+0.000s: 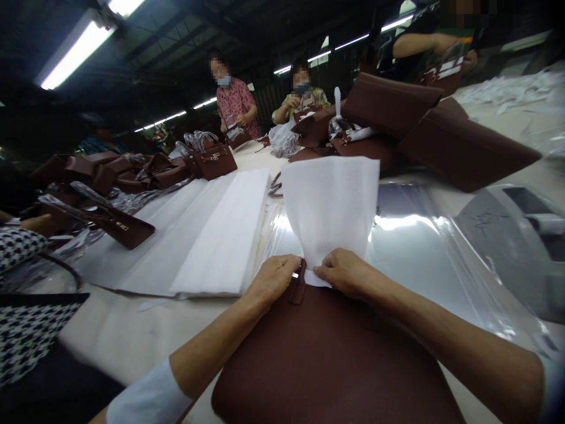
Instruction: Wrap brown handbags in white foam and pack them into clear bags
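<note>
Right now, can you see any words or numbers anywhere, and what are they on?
No text can be read anywhere.
Grey tray at the right: faint dark scribbles, too blurred to read.
Brown bag under the left hand and right hand: no words show.
White sheet pinched by both hands: blank.
Gold clasp on the upright bag farther back: too small to tell.

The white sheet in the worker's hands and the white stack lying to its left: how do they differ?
The white sheet stands upright, pinched at its base by the left hand and right hand at the top of a brown bag. The white stack lies flat on the table, untouched. The sheet is gathered narrow at the bottom; the stack is a long, even rectangle. Both look like the same soft white material.
</note>
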`<state>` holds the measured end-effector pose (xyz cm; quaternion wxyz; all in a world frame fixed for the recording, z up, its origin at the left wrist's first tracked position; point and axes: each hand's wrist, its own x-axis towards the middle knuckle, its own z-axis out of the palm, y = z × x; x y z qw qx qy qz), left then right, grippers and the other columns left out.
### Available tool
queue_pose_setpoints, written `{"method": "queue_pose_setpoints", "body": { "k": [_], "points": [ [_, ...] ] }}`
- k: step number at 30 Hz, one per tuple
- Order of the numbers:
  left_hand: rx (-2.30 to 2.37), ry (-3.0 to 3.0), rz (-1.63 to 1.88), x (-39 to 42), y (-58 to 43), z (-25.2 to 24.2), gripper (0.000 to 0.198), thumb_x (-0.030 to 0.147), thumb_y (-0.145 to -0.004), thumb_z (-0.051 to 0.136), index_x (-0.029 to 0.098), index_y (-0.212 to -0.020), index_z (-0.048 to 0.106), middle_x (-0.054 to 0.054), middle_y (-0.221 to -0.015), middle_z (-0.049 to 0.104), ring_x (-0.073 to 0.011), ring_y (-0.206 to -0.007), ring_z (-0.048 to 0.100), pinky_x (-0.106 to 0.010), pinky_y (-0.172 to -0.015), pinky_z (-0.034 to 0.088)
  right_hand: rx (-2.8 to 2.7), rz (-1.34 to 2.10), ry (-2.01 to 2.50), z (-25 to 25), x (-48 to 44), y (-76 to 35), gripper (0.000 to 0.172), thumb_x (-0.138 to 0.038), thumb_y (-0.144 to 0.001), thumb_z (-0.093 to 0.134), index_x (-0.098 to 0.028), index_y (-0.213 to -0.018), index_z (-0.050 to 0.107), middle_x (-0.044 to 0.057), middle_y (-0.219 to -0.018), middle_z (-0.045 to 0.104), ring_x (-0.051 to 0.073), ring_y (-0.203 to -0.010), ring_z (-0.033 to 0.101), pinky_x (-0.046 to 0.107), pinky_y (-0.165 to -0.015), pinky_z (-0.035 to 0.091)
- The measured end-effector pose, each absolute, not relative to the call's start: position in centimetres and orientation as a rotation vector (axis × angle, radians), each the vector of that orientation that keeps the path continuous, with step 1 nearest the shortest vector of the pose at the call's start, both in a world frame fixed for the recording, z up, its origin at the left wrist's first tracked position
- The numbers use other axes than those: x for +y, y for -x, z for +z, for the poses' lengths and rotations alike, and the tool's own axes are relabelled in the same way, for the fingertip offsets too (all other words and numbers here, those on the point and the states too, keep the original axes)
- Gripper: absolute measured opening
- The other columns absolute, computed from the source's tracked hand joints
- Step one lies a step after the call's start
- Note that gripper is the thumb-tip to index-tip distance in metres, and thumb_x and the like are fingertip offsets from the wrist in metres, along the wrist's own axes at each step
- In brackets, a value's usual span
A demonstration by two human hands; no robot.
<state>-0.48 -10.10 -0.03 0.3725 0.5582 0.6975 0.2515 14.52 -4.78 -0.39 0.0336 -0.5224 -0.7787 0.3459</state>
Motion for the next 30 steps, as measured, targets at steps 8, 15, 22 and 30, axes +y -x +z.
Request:
{"method": "queue_pose_setpoints", "body": {
  "k": [8,15,22,30],
  "points": [
    [1.704,-1.374,0.718,-10.1,0.7,-0.3,0.041,0.043,-0.082,0.036,0.015,-0.079,0.066,-0.004,-0.084,0.067,-0.0211,-0.088,0.058,-0.028,-0.08,0.042,-2.358,1.016,1.556,-1.6,-5.1,-14.3,0.03,-0.032,-0.078,0.046,-0.016,-0.054,0.055,0.001,-0.051,0.046,0.012,-0.051,0.043,0.024,-0.047,0.025],
    [1.684,-1.354,0.796,-9.8,0.7,-1.1,0.026,0.017,-0.07,0.046,0.013,-0.09,0.062,-0.003,-0.078,0.064,-0.0132,-0.07,0.057,-0.022,-0.066,0.043,-2.406,1.029,1.397,-2.5,-5.2,-13.9,0.032,-0.034,-0.085,0.039,-0.018,-0.064,0.056,0.0,-0.057,0.05,0.012,-0.056,0.045,0.023,-0.051,0.027],
    [1.872,-1.42,0.904,-10.0,1.8,-1.6,0.021,0.014,-0.062,0.048,0.016,-0.08,0.057,0.006,-0.054,0.043,-0.0064,-0.045,0.037,-0.019,-0.044,0.028,-2.349,0.872,1.223,-1.3,-7.6,-15.8,0.023,-0.017,-0.084,0.038,-0.017,-0.092,0.059,0.004,-0.089,0.058,0.015,-0.082,0.053,0.024,-0.071,0.036],
    [2.034,-1.69,1.2,-9.8,0.8,0.1,0.021,0.017,-0.074,0.046,0.018,-0.093,0.056,0.0,-0.081,0.056,-0.014,-0.077,0.053,-0.027,-0.073,0.042,-2.53,0.928,0.859,-1.7,-8.4,-15.8,0.027,-0.005,-0.074,0.043,-0.019,-0.078,0.066,0.003,-0.086,0.06,0.014,-0.078,0.057,0.022,-0.071,0.04]
  ]
}}
